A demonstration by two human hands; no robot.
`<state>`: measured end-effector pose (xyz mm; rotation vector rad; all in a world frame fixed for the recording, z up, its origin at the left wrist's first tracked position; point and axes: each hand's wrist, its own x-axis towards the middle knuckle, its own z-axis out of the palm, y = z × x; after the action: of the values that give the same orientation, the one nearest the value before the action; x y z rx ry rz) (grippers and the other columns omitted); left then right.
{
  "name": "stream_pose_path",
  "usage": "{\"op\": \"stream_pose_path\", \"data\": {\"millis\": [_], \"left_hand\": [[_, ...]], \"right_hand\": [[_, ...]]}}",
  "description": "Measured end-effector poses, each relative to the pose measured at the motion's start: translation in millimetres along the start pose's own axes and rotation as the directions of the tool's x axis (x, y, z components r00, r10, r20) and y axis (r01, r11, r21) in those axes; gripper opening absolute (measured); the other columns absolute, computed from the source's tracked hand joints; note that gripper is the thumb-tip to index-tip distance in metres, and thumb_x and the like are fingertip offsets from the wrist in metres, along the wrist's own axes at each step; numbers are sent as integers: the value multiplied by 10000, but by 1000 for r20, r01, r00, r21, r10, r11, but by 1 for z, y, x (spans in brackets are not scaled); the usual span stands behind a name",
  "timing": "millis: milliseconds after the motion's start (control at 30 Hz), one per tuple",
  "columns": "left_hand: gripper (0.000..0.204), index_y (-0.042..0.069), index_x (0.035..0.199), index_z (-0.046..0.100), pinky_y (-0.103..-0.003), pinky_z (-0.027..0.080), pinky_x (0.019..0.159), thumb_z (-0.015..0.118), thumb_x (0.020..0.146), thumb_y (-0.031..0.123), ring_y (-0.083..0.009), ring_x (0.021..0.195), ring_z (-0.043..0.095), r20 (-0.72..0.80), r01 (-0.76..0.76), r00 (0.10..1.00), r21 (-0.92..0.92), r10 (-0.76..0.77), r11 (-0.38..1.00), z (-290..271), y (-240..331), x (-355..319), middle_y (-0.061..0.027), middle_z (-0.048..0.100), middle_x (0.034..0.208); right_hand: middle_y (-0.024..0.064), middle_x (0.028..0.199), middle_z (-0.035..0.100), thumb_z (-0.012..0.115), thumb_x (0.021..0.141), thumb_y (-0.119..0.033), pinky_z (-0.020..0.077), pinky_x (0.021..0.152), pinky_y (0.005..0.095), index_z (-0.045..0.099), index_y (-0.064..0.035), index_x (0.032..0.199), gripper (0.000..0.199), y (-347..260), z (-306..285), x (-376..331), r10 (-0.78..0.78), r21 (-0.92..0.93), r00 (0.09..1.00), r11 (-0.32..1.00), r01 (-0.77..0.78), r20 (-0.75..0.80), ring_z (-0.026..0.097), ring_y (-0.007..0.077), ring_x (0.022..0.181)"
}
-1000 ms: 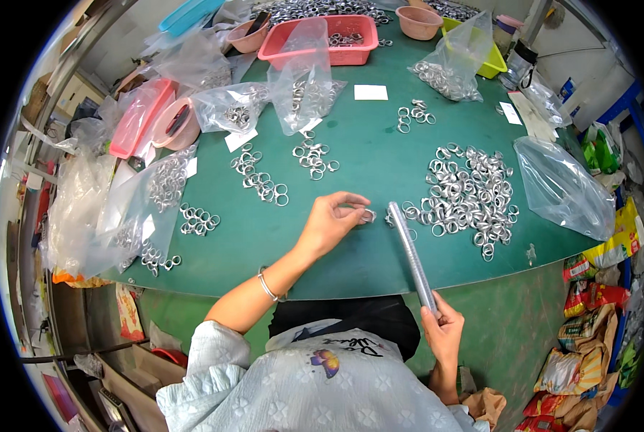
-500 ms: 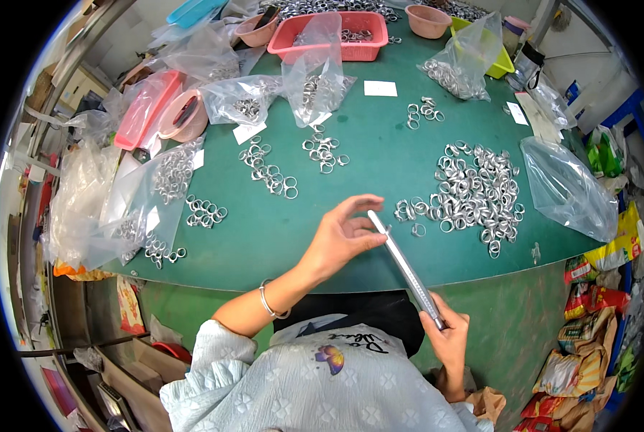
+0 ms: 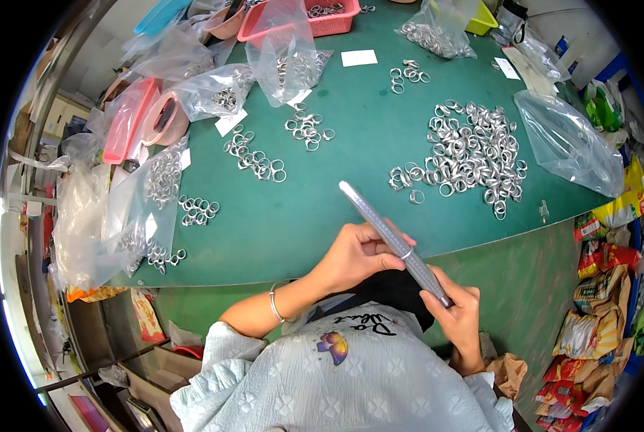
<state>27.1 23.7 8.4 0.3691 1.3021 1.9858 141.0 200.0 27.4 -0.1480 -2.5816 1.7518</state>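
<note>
A grey ring mandrel (image 3: pixel 381 225), marked along its length, slants from its pale narrow tip over the table down to its dark handle end. My right hand (image 3: pixel 457 311) is closed round that handle end. On the thicker part of the mandrel sits a silver ring (image 3: pixel 407 254). The thumb and fingers of my left hand (image 3: pixel 358 258) close about the mandrel at this ring, partly behind the shaft. Beyond the mandrel, to the right, lies a large heap of silver rings (image 3: pixel 476 155). One ring (image 3: pixel 417 196) lies apart at the heap's near left side.
Smaller ring groups (image 3: pixel 255 155) lie across the green table (image 3: pixel 322 216). Clear bags of rings (image 3: pixel 287 68) and pink baskets (image 3: pixel 336 23) stand along the back and left. A clear plastic bag (image 3: pixel 570 140) lies at the right edge. A white card (image 3: pixel 358 57) rests at the back.
The mandrel has come nearer to me and shifted left, its tip now past my left hand. My left hand has moved from the tip down the shaft, and the ring with it. The view has tilted downward.
</note>
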Motion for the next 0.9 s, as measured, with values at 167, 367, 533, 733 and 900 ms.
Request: {"op": "stream_pose_path", "data": {"millis": [167, 367, 533, 733, 900], "left_hand": [[365, -49, 976, 617, -272, 453, 795, 745, 699, 150, -143, 865, 547, 34, -38, 999, 4, 38, 999, 1, 5, 3, -53, 551, 929], [327, -32, 930, 653, -228, 431, 687, 767, 644, 79, -117, 770, 528, 73, -39, 997, 48, 36, 998, -1, 13, 6, -35, 538, 842], [297, -31, 901, 662, -230, 435, 648, 763, 635, 53, -115, 733, 527, 49, -44, 998, 54, 41, 998, 3, 14, 6, -35, 538, 824], [288, -56, 969, 615, -263, 466, 783, 701, 695, -43, -134, 869, 565, 142, -25, 990, 120, 7, 993, -2, 14, 6, -48, 549, 907], [281, -54, 964, 614, -251, 472, 765, 696, 695, -54, -124, 856, 569, 134, 8, 991, 144, -28, 989, -3, 14, 6, -42, 557, 892]], "right_hand": [[108, 674, 592, 658, 714, 23, 427, 522, 222, 576, 40, 1070, 366, -4, 0, 1, -41, 24, 999, 999, 41, -26, 509, 77, 547], [99, 624, 563, 671, 699, 18, 415, 501, 227, 576, 35, 1069, 383, -1, -1, 2, -67, 35, 998, 997, 67, -18, 495, 85, 516], [98, 605, 542, 677, 688, 17, 408, 493, 226, 579, 28, 1066, 391, -1, -1, 2, -55, 47, 998, 997, 56, -9, 483, 91, 504], [103, 607, 541, 675, 689, 19, 411, 494, 230, 580, 28, 1064, 387, 0, -2, 2, -33, 51, 999, 998, 32, 9, 490, 97, 505], [103, 612, 546, 672, 695, 15, 414, 497, 230, 580, 29, 1064, 381, 3, -1, 3, -35, 61, 999, 998, 33, 18, 497, 100, 509]]}}
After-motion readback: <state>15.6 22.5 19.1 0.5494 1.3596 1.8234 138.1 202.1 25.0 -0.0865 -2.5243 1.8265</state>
